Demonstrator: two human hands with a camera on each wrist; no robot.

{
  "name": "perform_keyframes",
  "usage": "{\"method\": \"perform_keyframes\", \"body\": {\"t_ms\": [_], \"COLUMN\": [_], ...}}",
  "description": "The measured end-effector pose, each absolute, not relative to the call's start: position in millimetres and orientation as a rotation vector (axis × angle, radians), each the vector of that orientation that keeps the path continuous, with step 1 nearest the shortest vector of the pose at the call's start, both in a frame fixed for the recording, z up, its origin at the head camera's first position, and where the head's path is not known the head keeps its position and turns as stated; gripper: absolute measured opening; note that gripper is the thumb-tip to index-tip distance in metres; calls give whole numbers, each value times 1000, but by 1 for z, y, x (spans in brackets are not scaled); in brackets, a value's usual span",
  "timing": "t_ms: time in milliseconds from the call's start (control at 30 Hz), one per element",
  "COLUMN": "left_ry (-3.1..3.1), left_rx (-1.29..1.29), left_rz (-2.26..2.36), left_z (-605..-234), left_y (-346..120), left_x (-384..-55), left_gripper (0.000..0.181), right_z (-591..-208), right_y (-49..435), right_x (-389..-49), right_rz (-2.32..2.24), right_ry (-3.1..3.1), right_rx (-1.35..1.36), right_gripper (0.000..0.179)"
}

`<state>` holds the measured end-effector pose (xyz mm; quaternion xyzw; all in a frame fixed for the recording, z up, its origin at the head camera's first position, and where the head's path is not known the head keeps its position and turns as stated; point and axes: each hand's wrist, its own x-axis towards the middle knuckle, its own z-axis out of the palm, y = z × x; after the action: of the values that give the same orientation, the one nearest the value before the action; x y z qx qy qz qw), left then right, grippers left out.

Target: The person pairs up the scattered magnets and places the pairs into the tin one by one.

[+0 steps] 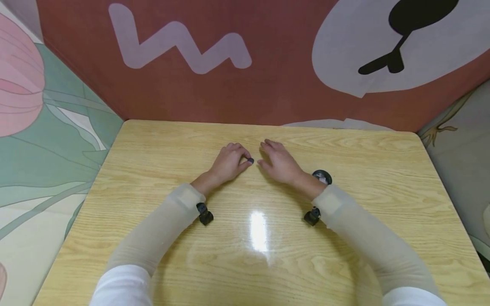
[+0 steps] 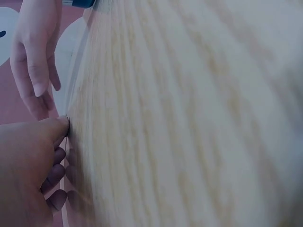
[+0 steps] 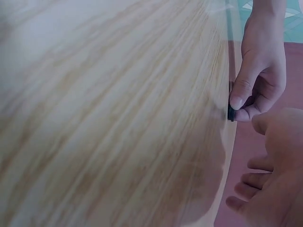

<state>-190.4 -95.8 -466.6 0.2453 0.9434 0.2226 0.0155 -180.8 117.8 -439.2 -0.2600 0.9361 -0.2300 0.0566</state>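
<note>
My left hand (image 1: pixel 229 163) pinches a small dark piece (image 1: pixel 250 160) between thumb and forefinger, low over the wooden table. In the right wrist view this dark piece (image 3: pixel 231 112) appears thin and edge-on, at or very near the tabletop; its exact kind cannot be made out. Just to its right, my right hand (image 1: pixel 282 163) holds nothing, its fingers loosely extended and apart from the piece. Beside the right wrist is a round black-rimmed object (image 1: pixel 322 176) with a shiny grey middle, partly hidden by the forearm.
The light wooden table (image 1: pixel 237 272) has a glossy surface with a bright reflection in its middle. A reddish-brown patterned wall covering (image 1: pixel 275 97) rises behind its far edge. Small black cameras (image 1: pixel 205 216) are strapped to both wrists.
</note>
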Motion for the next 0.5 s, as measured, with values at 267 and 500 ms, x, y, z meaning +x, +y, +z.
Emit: {"method": "perform_keyframes", "body": {"t_ms": [267, 500], "left_ry": [2934, 2925], "left_rx": [765, 753], "left_rz": [695, 692], "left_z": [-467, -466], "left_y": [-96, -96], "left_x": [-191, -191], "left_gripper": [24, 25], "right_z": [-433, -432], "right_y": [126, 139], "right_x": [-173, -167], "right_rz": [-573, -517], "right_ry": [2846, 2857], "right_rx": [-836, -868], "right_gripper": [79, 84]}}
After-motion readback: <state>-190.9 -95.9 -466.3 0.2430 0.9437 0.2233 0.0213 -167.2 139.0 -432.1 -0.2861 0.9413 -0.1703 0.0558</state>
